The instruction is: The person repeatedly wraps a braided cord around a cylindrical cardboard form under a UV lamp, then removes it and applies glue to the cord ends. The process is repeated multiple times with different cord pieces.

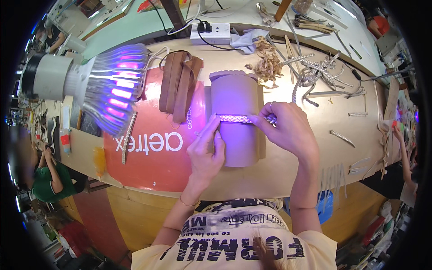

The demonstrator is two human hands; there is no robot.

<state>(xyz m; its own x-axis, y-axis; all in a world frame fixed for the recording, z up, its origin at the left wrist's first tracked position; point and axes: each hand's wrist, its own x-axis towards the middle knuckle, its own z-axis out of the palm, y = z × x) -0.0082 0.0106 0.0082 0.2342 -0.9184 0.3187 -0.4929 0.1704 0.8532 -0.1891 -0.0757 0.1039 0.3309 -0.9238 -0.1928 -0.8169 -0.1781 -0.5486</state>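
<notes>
A braided, silvery-white strap [235, 119] lies across a brown, rounded block [235, 146] in front of me, lit purple by the lamp. At the strap's left end, the fingertips of my left hand [207, 148] press it against the block's side. My right hand [288, 128] pinches the other end between thumb and fingers, on the block's right side. Part of that end is hidden beneath the right fingers. Both hands are closed.
A large finned lamp [112, 87] hangs at the left, above a red sheet [157, 166]. Folded brown straps [177, 85] lie beside the block. Behind are a white power strip [210, 33] and tan scraps [267, 63]. Braided pieces [317, 72] are heaped at the right.
</notes>
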